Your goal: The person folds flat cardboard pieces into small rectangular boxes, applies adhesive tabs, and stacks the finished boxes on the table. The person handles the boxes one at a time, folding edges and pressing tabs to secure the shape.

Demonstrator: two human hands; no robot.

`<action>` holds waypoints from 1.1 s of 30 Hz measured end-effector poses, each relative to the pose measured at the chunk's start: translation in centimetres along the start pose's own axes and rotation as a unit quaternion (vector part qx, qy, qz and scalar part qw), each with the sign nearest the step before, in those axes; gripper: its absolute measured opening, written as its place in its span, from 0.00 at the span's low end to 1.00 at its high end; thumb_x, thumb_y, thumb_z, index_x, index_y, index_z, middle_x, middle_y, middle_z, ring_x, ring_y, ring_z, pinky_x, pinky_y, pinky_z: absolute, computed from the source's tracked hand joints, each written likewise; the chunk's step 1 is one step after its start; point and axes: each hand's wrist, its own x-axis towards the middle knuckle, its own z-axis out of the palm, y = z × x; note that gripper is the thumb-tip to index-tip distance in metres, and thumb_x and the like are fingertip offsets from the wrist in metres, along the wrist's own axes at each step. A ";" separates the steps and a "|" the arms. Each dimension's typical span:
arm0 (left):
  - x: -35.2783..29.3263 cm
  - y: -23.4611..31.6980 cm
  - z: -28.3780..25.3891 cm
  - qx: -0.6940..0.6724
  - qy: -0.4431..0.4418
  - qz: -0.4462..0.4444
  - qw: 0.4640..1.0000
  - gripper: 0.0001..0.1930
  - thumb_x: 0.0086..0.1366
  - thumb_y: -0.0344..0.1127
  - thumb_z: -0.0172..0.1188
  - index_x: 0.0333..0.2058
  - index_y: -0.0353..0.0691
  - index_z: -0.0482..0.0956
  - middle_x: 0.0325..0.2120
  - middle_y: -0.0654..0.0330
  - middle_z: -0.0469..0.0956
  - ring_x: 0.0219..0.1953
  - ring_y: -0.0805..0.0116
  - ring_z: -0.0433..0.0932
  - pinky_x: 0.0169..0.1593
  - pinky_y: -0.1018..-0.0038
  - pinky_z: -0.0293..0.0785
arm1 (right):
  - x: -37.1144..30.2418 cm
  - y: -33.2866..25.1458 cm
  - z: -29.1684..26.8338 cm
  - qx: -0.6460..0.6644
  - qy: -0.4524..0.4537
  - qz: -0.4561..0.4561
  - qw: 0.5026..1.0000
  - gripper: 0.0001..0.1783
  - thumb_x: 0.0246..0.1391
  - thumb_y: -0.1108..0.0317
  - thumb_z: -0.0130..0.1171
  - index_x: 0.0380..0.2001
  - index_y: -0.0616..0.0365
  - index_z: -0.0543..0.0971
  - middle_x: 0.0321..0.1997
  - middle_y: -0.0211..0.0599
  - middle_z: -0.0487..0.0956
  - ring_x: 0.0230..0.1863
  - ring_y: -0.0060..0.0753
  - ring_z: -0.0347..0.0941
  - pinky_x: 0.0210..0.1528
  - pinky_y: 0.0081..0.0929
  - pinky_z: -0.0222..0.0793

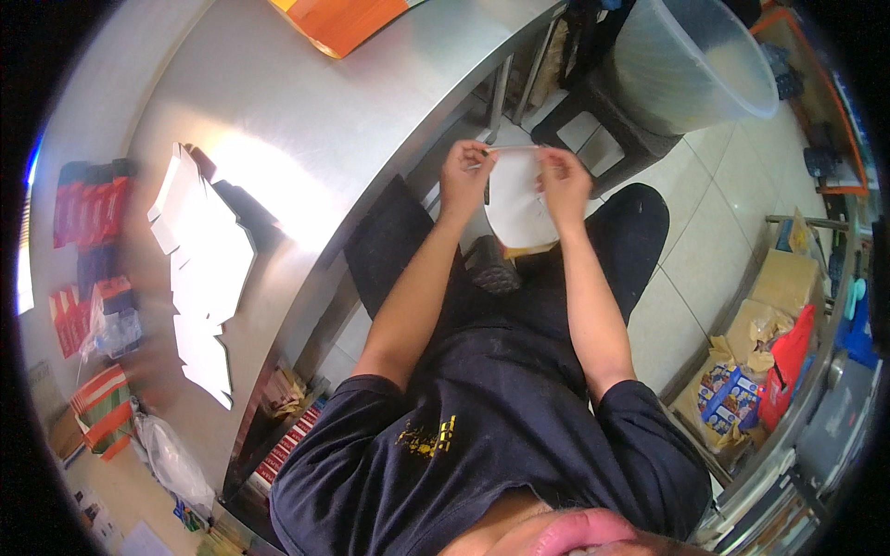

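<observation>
Above my lap I hold a white paper or cardboard piece [515,202], with a strip of yellow-orange showing at its lower edge. Its exact kind is hard to make out. My left hand [466,176] pinches its upper left corner, fingers curled. At the upper right corner my right hand [565,183] grips the same piece between thumb and fingers. On the metal table [371,102] to the left lie flat white die-cut cardboard blanks [209,255], partly overlapping. An orange printed carton or sheet [345,23] rests at the table's far side.
A translucent plastic tub [681,74] stands on a dark stool [593,120] ahead to the right. Red packets [93,204] and a striped bag [104,410] line the left side. Cardboard boxes [783,278] and a blue package [732,397] sit at the right. The table edge runs beside my left arm.
</observation>
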 end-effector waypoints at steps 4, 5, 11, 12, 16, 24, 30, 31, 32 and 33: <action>1.3 -0.8 -1.9 -0.120 0.042 -0.069 0.990 0.18 0.63 0.30 0.69 0.49 0.38 0.73 0.38 0.63 0.76 0.40 0.75 0.77 0.45 0.78 0.76 | 2.1 0.4 -2.8 0.010 0.023 0.012 1.000 0.19 0.64 0.58 0.62 0.46 0.64 0.81 0.38 0.33 0.83 0.39 0.23 0.79 0.41 0.24 0.74; 1.2 -0.3 -1.9 -0.137 0.019 -0.105 0.985 0.23 0.65 0.33 0.68 0.56 0.39 0.70 0.46 0.60 0.76 0.45 0.71 0.77 0.49 0.76 0.75 | 2.2 -0.1 -3.1 0.074 -0.032 0.074 0.994 0.20 0.64 0.55 0.61 0.47 0.63 0.81 0.40 0.33 0.83 0.39 0.23 0.79 0.43 0.24 0.74; 0.5 2.7 -1.6 -0.236 -0.131 -0.174 0.947 0.33 0.66 0.34 0.67 0.66 0.42 0.64 0.57 0.56 0.75 0.54 0.67 0.76 0.58 0.71 0.71 | 1.1 -1.0 -2.2 0.206 -0.195 0.176 0.942 0.32 0.67 0.43 0.54 0.50 0.67 0.79 0.44 0.38 0.83 0.42 0.24 0.79 0.45 0.23 0.74; 0.5 2.9 -1.9 -0.235 -0.148 -0.183 0.943 0.32 0.65 0.34 0.67 0.66 0.41 0.65 0.57 0.55 0.76 0.55 0.68 0.76 0.58 0.71 0.71 | 1.2 -0.8 -2.3 0.222 -0.211 0.183 0.934 0.32 0.67 0.43 0.54 0.50 0.67 0.79 0.44 0.38 0.83 0.41 0.24 0.80 0.44 0.23 0.75; 0.6 2.8 -2.5 -0.214 -0.194 -0.198 0.937 0.29 0.65 0.33 0.67 0.64 0.38 0.68 0.54 0.55 0.78 0.54 0.69 0.76 0.58 0.71 0.72 | 1.5 -0.6 -2.4 0.205 -0.218 0.206 0.932 0.29 0.67 0.46 0.55 0.49 0.66 0.80 0.41 0.37 0.84 0.38 0.23 0.80 0.41 0.24 0.76; -0.2 1.1 -1.4 0.003 -0.144 -0.223 0.964 0.20 0.63 0.42 0.70 0.46 0.31 0.83 0.37 0.60 0.85 0.37 0.75 0.82 0.43 0.79 0.74 | 0.3 -0.1 -0.9 0.025 -0.236 0.156 0.959 0.21 0.67 0.54 0.58 0.47 0.64 0.82 0.35 0.30 0.83 0.33 0.17 0.79 0.36 0.18 0.73; 0.2 0.1 -1.0 -0.013 -0.081 -0.211 0.974 0.20 0.64 0.46 0.69 0.39 0.31 0.85 0.29 0.62 0.85 0.29 0.77 0.81 0.35 0.79 0.74 | 0.5 0.4 0.3 0.040 -0.215 0.161 0.962 0.21 0.68 0.52 0.55 0.43 0.63 0.82 0.34 0.31 0.83 0.29 0.18 0.77 0.32 0.17 0.70; 0.1 0.2 -0.8 -0.003 -0.080 -0.207 0.975 0.19 0.64 0.47 0.69 0.38 0.32 0.86 0.29 0.62 0.85 0.29 0.78 0.80 0.35 0.79 0.73 | 0.6 0.7 0.2 0.035 -0.213 0.161 0.963 0.22 0.68 0.53 0.54 0.43 0.63 0.82 0.33 0.31 0.83 0.29 0.18 0.77 0.32 0.18 0.70; 0.1 0.2 -0.8 0.008 -0.078 -0.204 0.976 0.19 0.64 0.47 0.69 0.37 0.32 0.86 0.28 0.62 0.84 0.29 0.78 0.80 0.35 0.80 0.73 | 0.6 0.6 0.2 0.032 -0.212 0.161 0.963 0.22 0.68 0.53 0.53 0.42 0.63 0.82 0.33 0.31 0.83 0.29 0.18 0.77 0.32 0.18 0.70; 0.0 0.2 -0.8 0.022 -0.077 -0.199 0.977 0.20 0.64 0.48 0.68 0.36 0.31 0.86 0.28 0.62 0.84 0.29 0.78 0.80 0.34 0.79 0.73 | 0.6 0.6 0.1 0.028 -0.210 0.161 0.964 0.22 0.68 0.53 0.53 0.42 0.63 0.83 0.32 0.30 0.83 0.28 0.18 0.77 0.32 0.18 0.70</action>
